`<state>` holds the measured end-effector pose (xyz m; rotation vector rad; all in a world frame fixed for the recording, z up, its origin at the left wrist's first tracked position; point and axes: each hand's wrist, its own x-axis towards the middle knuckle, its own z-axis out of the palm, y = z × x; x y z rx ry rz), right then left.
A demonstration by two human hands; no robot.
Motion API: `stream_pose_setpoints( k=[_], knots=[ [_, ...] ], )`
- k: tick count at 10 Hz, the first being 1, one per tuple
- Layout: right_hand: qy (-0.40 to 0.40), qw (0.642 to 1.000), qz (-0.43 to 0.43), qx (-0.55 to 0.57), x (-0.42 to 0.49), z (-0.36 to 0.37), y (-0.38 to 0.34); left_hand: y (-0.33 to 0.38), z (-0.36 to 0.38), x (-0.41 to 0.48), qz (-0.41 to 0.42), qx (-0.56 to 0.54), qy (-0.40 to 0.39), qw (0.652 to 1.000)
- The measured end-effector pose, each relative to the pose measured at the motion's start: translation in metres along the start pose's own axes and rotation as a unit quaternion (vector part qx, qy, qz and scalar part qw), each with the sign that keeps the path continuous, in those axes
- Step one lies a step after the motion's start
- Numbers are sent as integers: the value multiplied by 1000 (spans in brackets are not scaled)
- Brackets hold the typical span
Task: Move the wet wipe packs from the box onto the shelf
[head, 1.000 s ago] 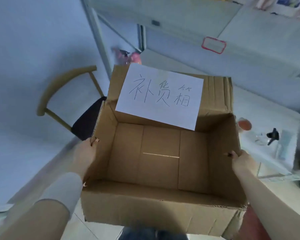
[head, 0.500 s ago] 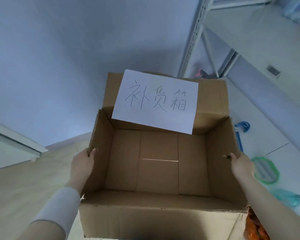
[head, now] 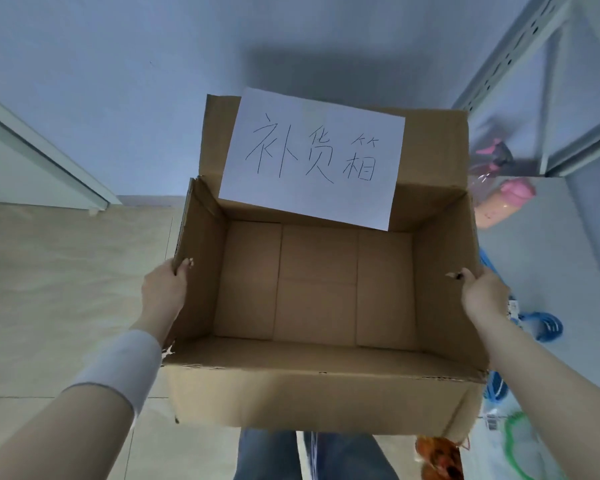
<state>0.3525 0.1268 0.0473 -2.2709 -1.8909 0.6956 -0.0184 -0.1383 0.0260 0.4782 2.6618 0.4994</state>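
**No packs left in the box**

No wet wipe packs show anywhere in what we can see, so we read the unloading as done, or nearly so.

Going left to right: at the far left lie pale floor tiles and a blue wall, with nothing of the task on them. Our left hand comes next, white cuff at the wrist, closed on the left wall of the box, thumb hooked over the rim and fingers outside. We hold the box off the floor in front of us, above our jeans.

In the middle, the box stands open. Its bottom is bare cardboard, seams and all, corner to corner, with no pack resting in it. A white paper sign with handwritten characters is fixed to the raised rear flap and overhangs the far inner wall.

Further right, our right hand grips the right wall the same way, thumb over the rim. Both hands are thus full with the box and neither holds a pack.

At the far right stands the shelf, its perforated metal upright leaning into view. On its boards we make out a pink bottle, something blue, a green ring and an orange thing below the box corner. None of these reads as a wipe pack, though much there is blurred.

We judge that what remains is setting the empty box aside; whether the packs sit properly on the shelf we cannot tell.
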Motion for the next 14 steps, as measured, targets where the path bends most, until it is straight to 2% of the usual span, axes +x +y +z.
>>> stream_pose_setpoints(
  k=[2,4,8,12,13,14],
  knots=[
    [-20,1000,-11,-21,64,56,1,5,60,37,-25,2,12,1000],
    [-31,999,-5,-28,95,86,0,9,90,66,-21,-1,15,1000],
    [-49,998,-8,-46,124,107,-23,16,101,101,-19,30,4,999],
    [-35,998,7,-45,132,110,-39,22,99,113,-40,8,-17,999],
    [6,996,-52,-74,120,103,-45,34,92,107,-26,41,-34,998],
    [29,968,-211,-137,98,93,-75,75,79,100,84,147,11,985]
  ],
)
